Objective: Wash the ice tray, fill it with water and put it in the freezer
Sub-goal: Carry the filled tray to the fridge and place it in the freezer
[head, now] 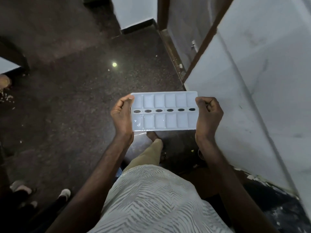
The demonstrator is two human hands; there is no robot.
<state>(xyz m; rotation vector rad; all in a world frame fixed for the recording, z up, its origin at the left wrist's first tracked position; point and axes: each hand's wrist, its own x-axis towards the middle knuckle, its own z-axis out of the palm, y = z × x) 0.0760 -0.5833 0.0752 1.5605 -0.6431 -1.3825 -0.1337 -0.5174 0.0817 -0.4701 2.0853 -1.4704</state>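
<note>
Tray [164, 111] level over floor [67, 98], left hand [121, 113] and right hand [207, 113] pinching ends. Risk: tilt or jolt spills water.

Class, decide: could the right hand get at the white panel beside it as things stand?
Probably not freely: the right hand grips the ice tray, though nothing stands before the white panel.

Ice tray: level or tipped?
Roughly level, cavities up: the ice tray is held at its short ends by the left hand and right hand.
</note>
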